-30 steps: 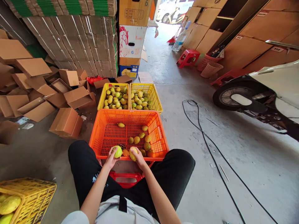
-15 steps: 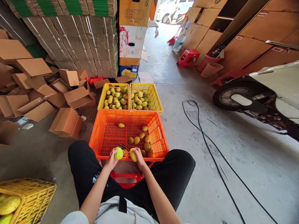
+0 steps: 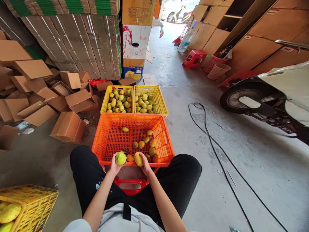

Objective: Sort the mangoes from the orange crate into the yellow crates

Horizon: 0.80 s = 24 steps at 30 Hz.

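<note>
Over the near edge of the orange crate (image 3: 108,116), my left hand (image 3: 114,165) cups a round green-yellow fruit (image 3: 120,158). An oval yellow fruit (image 3: 138,159) is in my right hand (image 3: 145,165), its fingers wrapped round the right side. The exact kind of fruit is unclear. Between the hands, an orange-brown fruit (image 3: 130,158) lies in the crate. Several yellow-brown fruits (image 3: 141,144) are scattered toward the crate's right side, and a single yellow fruit (image 3: 125,129) lies farther back.
Two yellow crates (image 3: 164,103) of fruit adjoin the orange crate's far side. Another yellow crate (image 3: 41,206) stands at lower left. Loose cardboard boxes (image 3: 66,127) cover the left floor. A black cable (image 3: 212,138) and a motorbike (image 3: 263,100) are at right.
My left hand has shifted slightly left and turned, so more of its fruit faces up. The fruit in my right hand has also been turned and shows more of its surface.
</note>
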Each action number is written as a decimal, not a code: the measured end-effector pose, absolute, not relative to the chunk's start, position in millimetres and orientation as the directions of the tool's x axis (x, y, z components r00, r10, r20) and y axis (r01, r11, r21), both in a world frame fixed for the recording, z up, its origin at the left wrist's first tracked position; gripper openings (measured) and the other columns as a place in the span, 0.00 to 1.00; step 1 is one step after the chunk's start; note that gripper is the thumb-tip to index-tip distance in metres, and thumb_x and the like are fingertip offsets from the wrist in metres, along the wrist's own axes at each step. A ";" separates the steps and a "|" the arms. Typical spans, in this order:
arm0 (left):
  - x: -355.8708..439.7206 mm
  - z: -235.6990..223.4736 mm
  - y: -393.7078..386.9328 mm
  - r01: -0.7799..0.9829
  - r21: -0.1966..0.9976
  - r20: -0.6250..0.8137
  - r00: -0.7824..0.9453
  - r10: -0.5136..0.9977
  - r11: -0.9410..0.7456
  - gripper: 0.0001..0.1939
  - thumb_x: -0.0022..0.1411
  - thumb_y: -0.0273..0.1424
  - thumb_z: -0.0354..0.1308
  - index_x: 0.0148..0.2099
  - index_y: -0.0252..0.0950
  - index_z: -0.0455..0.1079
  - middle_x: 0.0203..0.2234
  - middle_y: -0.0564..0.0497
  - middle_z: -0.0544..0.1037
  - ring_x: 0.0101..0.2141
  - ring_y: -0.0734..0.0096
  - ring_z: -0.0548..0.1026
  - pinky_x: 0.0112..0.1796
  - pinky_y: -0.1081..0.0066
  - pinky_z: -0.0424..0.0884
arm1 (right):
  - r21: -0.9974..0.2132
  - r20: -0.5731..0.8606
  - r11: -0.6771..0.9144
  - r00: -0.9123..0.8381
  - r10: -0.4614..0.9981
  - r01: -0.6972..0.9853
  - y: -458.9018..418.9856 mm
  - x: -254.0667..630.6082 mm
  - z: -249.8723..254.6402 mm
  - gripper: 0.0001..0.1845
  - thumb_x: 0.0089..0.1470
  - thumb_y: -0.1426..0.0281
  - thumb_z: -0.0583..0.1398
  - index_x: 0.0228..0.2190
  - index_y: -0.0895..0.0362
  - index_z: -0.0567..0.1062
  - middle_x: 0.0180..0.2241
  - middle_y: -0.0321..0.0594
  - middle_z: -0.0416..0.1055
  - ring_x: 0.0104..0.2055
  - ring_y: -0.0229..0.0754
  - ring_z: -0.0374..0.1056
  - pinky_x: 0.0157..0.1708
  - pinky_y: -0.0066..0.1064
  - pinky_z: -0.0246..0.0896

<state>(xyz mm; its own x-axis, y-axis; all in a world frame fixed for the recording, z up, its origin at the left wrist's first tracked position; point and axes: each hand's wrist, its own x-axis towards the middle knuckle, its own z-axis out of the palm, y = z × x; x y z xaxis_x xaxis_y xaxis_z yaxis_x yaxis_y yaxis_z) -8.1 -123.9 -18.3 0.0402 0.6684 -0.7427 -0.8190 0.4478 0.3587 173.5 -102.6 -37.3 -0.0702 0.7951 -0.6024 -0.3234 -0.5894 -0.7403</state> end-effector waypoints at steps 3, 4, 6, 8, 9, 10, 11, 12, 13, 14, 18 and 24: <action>-7.9 -15.2 -122.0 -0.818 0.347 -0.781 0.019 0.624 0.460 0.16 0.68 0.40 0.50 0.42 0.31 0.70 0.28 0.43 0.80 0.29 0.63 0.81 0.30 0.66 0.79 | -0.740 -0.577 -0.572 -0.103 0.810 -0.354 -102.7 173.4 -38.2 0.24 0.38 0.51 0.69 0.32 0.54 0.73 0.27 0.34 0.68 0.26 0.39 0.66 0.25 0.32 0.66; -7.9 -15.1 -121.7 -0.815 0.350 -0.790 0.008 0.613 0.462 0.17 0.69 0.41 0.50 0.42 0.31 0.70 0.28 0.43 0.80 0.29 0.64 0.81 0.29 0.66 0.78 | -0.744 -0.574 -0.570 -0.104 0.812 -0.349 -102.8 173.2 -38.9 0.25 0.36 0.52 0.70 0.32 0.54 0.73 0.28 0.34 0.69 0.26 0.39 0.66 0.25 0.33 0.66; -7.9 -16.5 -121.9 -0.809 0.363 -0.794 -0.010 0.607 0.462 0.17 0.68 0.42 0.53 0.41 0.31 0.69 0.28 0.43 0.80 0.29 0.64 0.81 0.29 0.67 0.79 | -0.747 -0.578 -0.573 -0.097 0.810 -0.338 -103.0 172.9 -40.2 0.27 0.34 0.54 0.71 0.34 0.54 0.72 0.28 0.34 0.69 0.25 0.39 0.67 0.25 0.34 0.67; -7.6 -19.5 -123.1 -0.808 0.376 -0.782 -0.014 0.623 0.453 0.13 0.65 0.39 0.58 0.42 0.32 0.68 0.29 0.44 0.80 0.30 0.64 0.81 0.32 0.66 0.80 | -0.743 -0.588 -0.583 -0.098 0.803 -0.329 -103.1 173.1 -40.4 0.27 0.33 0.55 0.72 0.35 0.54 0.72 0.29 0.34 0.70 0.24 0.40 0.68 0.25 0.34 0.67; -7.4 -21.2 -124.0 -0.810 0.380 -0.772 -0.012 0.635 0.447 0.12 0.64 0.37 0.60 0.43 0.33 0.68 0.30 0.45 0.80 0.31 0.64 0.81 0.34 0.64 0.80 | -0.736 -0.594 -0.592 -0.105 0.797 -0.330 -103.1 173.4 -40.1 0.27 0.34 0.55 0.71 0.35 0.54 0.72 0.28 0.34 0.71 0.25 0.41 0.69 0.25 0.35 0.67; -7.2 -22.8 -124.9 -0.814 0.381 -0.762 -0.007 0.647 0.439 0.11 0.62 0.35 0.61 0.43 0.34 0.68 0.31 0.46 0.80 0.32 0.64 0.81 0.36 0.63 0.80 | -0.726 -0.600 -0.598 -0.114 0.792 -0.339 -103.0 173.8 -39.7 0.25 0.35 0.55 0.70 0.35 0.53 0.72 0.29 0.35 0.72 0.26 0.42 0.70 0.26 0.35 0.68; -7.0 -24.2 -125.6 -0.821 0.378 -0.753 -0.003 0.658 0.429 0.10 0.62 0.33 0.61 0.43 0.34 0.69 0.32 0.46 0.80 0.33 0.64 0.81 0.38 0.61 0.80 | -0.714 -0.604 -0.603 -0.124 0.788 -0.355 -102.9 174.2 -39.2 0.24 0.36 0.55 0.69 0.34 0.53 0.73 0.29 0.36 0.72 0.27 0.44 0.71 0.27 0.36 0.69; -6.9 -25.1 -126.1 -0.829 0.373 -0.746 -0.001 0.666 0.416 0.08 0.62 0.32 0.60 0.43 0.34 0.69 0.32 0.46 0.80 0.34 0.64 0.81 0.40 0.60 0.80 | -0.701 -0.608 -0.607 -0.132 0.783 -0.374 -102.8 174.6 -38.8 0.22 0.38 0.54 0.68 0.33 0.53 0.73 0.29 0.37 0.73 0.28 0.45 0.72 0.28 0.36 0.69; -6.8 -25.4 -126.2 -0.840 0.364 -0.742 0.001 0.671 0.403 0.07 0.63 0.31 0.58 0.42 0.34 0.69 0.32 0.45 0.80 0.34 0.64 0.81 0.41 0.59 0.80 | -0.687 -0.614 -0.612 -0.138 0.777 -0.391 -102.6 174.9 -38.5 0.21 0.40 0.53 0.66 0.32 0.53 0.72 0.29 0.38 0.74 0.29 0.45 0.72 0.29 0.37 0.69; -6.8 -25.3 -126.0 -0.850 0.354 -0.743 -0.002 0.670 0.390 0.07 0.63 0.31 0.57 0.42 0.34 0.69 0.32 0.45 0.80 0.34 0.64 0.81 0.41 0.58 0.80 | -0.675 -0.620 -0.616 -0.141 0.772 -0.405 -102.3 175.2 -38.3 0.19 0.41 0.53 0.65 0.31 0.53 0.72 0.28 0.38 0.74 0.29 0.45 0.72 0.29 0.36 0.69; -7.5 -21.5 -122.7 -0.874 0.338 -0.783 -0.056 0.620 0.348 0.06 0.63 0.31 0.55 0.40 0.35 0.69 0.29 0.47 0.79 0.31 0.66 0.79 0.39 0.58 0.80 | -0.648 -0.642 -0.636 -0.149 0.752 -0.419 -100.8 176.2 -38.4 0.19 0.45 0.51 0.61 0.28 0.54 0.70 0.27 0.42 0.76 0.24 0.45 0.71 0.24 0.34 0.64; -9.7 -18.3 -121.5 -0.868 0.282 -0.810 0.012 0.586 0.408 0.10 0.64 0.35 0.53 0.42 0.35 0.69 0.25 0.47 0.78 0.27 0.63 0.79 0.34 0.58 0.80 | -0.679 -0.624 -0.625 -0.146 0.767 -0.385 -101.6 175.2 -42.3 0.20 0.44 0.52 0.63 0.30 0.54 0.70 0.27 0.40 0.75 0.24 0.43 0.70 0.23 0.33 0.63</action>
